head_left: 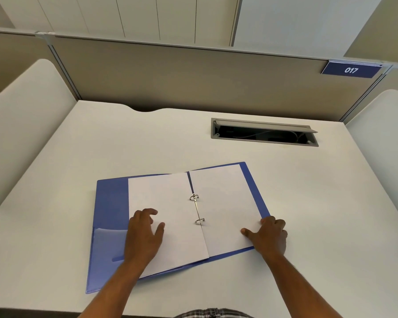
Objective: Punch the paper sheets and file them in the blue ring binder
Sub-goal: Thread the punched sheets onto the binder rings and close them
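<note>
Checked fabric (213, 313) is showing at the very bottom edge, just under the desk's near rim. Two bare forearms are reaching forward from there over the white desk (308, 191). Lying open and flat on the desk, close to the near edge and somewhat left of centre, is the blue ring binder (110, 207), turned slightly anticlockwise. Its left inner cover is carrying a clear pocket (108, 239) near the bottom.

On the left-hand stack of white paper sheets (170, 203) the left hand (143, 235) is resting palm down, fingers loosely spread and a little curled, thumb out to the right, gripping nothing. Across the spine, the right hand (270, 235) is sitting at the lower right corner of the right-hand sheets (221, 203), thumb lying on the paper and the other fingers curled over the outer edge of the blue cover; whether they are pinching that edge I cannot tell.

Between the two stacks, two metal rings (194, 196) are standing closed on the spine, passing through the sheets on both sides.

Farther back on the right, a cable tray (264, 134) is sitting recessed in the desk with its lid tilted open. Behind it a beige partition (170, 72) is rising, bearing a blue plate (351, 70) reading 017.
</note>
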